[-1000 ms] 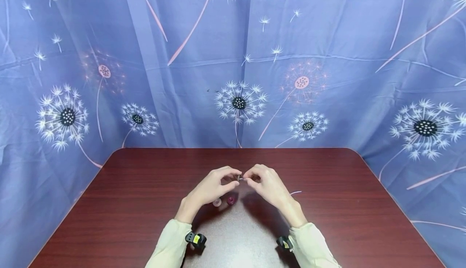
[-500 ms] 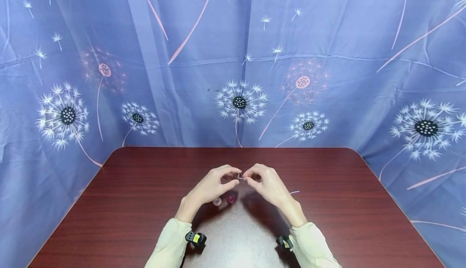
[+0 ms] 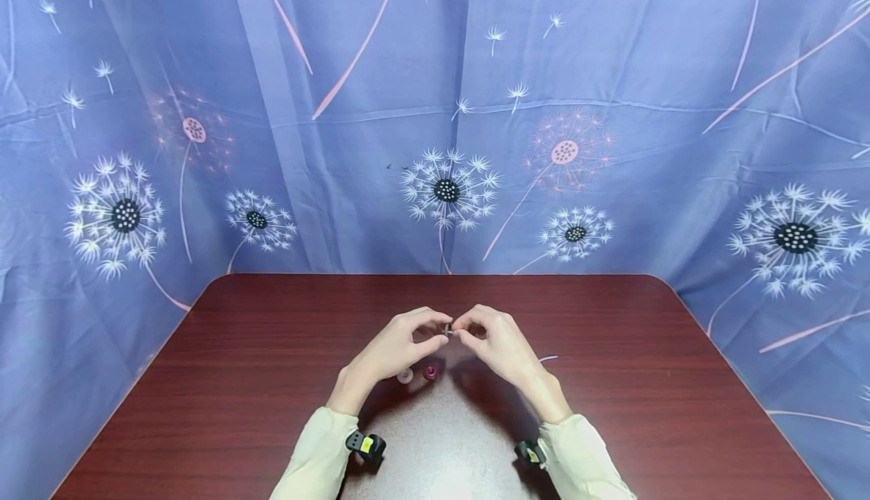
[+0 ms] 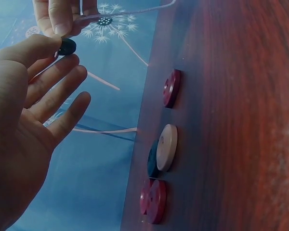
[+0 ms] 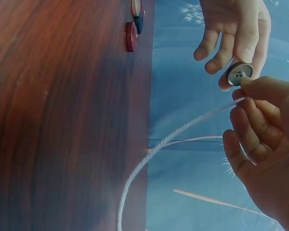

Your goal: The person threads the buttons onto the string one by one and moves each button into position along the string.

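Left hand (image 3: 397, 347) pinches the dark button (image 5: 240, 70) above the table (image 3: 292, 319). Right hand (image 3: 501, 344) pinches the cord (image 5: 183, 127) at that button, likewise above the table. Loose buttons (image 4: 156, 202), some red, one pale, lie on the table.

The person wears a long left sleeve of pale cream cloth (image 3: 310, 458) and a right sleeve of the same pale cream cloth (image 3: 583, 461). Both are softly wrinkled and end close to the wrist, so the left hand (image 3: 393, 347) and the right hand (image 3: 501, 347) are bare. At the inner side of the left cuff there is a small, block-shaped black camera (image 3: 377, 451) with a bright yellow label (image 3: 367, 445). The right cuff carries a similar black camera (image 3: 523, 451), also marked with yellow.
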`<state>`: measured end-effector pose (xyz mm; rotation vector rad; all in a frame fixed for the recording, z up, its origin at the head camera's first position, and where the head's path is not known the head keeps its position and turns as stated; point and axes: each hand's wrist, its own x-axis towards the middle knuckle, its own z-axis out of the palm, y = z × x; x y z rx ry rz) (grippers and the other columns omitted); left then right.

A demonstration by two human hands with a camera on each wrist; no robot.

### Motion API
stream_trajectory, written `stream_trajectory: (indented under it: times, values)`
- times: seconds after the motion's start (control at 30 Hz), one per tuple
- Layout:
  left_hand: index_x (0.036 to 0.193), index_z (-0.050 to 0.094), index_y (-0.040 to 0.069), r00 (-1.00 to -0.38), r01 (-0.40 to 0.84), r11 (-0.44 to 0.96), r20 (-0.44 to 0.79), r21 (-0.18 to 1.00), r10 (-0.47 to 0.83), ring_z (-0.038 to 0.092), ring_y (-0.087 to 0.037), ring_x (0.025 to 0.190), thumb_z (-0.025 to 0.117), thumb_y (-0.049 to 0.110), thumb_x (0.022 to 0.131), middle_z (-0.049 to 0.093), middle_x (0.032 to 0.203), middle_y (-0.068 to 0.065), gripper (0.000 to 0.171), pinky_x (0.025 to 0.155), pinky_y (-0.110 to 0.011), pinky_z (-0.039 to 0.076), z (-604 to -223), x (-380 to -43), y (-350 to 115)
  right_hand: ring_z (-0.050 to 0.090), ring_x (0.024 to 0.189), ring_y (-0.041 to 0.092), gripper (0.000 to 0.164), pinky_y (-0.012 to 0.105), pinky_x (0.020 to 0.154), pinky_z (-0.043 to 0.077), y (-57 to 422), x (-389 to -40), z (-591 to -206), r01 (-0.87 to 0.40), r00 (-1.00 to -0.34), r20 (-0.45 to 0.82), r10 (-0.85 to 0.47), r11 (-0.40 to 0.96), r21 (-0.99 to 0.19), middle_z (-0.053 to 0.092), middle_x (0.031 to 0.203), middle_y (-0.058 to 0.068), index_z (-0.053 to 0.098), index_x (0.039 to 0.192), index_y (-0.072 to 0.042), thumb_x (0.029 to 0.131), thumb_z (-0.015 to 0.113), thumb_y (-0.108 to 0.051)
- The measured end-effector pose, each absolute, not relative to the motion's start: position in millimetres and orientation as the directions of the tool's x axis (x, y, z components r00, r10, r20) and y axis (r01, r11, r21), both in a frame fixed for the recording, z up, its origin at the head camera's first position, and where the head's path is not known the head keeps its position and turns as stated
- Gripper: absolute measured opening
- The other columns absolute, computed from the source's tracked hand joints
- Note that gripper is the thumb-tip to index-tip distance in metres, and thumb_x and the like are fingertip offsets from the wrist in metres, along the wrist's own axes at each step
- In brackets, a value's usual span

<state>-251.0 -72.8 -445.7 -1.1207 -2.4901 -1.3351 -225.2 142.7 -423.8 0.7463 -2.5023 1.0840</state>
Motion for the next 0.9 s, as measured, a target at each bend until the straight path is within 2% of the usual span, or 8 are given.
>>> stream_trajectory:
  times: [0.4, 0.67, 0.9]
  values:
    - [0.121, 0.067, 0.018, -0.733, 0.635, 0.344, 0.399, 0.692, 0.551, 0.066, -0.004, 0.096, 0.068, 0.025, 0.095, 0.068, 0.107, 0.009, 0.027, 0.084, -0.025, 0.055, -443.8, -250.6, -71.8, 0.060, 0.078, 0.004, 0.009, 0.037, 0.074, 0.057, 141.7, -224.2, -424.2, -0.553, -0.830, 0.451, -0.327, 0.581, -0.597, 0.069, 0.089, -0.006, 0.074, 0.092, -0.016, 0.088, 0.073, -0.008]
    - [0.119, 0.068, 0.020, -0.748, 0.615, 0.357, 0.377, 0.703, 0.546, 0.065, -0.004, 0.095, 0.068, 0.028, 0.095, 0.067, 0.105, 0.012, 0.026, 0.083, -0.025, 0.055, -444.9, -250.8, -71.3, 0.061, 0.078, 0.003, 0.008, 0.032, 0.073, 0.056, 141.1, -224.3, -425.8, -0.566, -0.824, 0.442, -0.354, 0.558, -0.608, 0.070, 0.089, -0.006, 0.073, 0.092, -0.016, 0.088, 0.073, -0.010]
    - [0.114, 0.070, 0.022, -0.778, 0.597, 0.398, 0.383, 0.697, 0.497, 0.064, -0.001, 0.090, 0.071, 0.029, 0.093, 0.065, 0.099, 0.015, 0.022, 0.080, -0.026, 0.054, -446.3, -251.6, -71.1, 0.064, 0.078, 0.007, 0.015, 0.030, 0.072, 0.057, 142.2, -224.2, -426.4, -0.587, -0.808, 0.412, -0.422, 0.504, -0.633, 0.070, 0.093, -0.002, 0.073, 0.101, -0.012, 0.086, 0.074, -0.007]
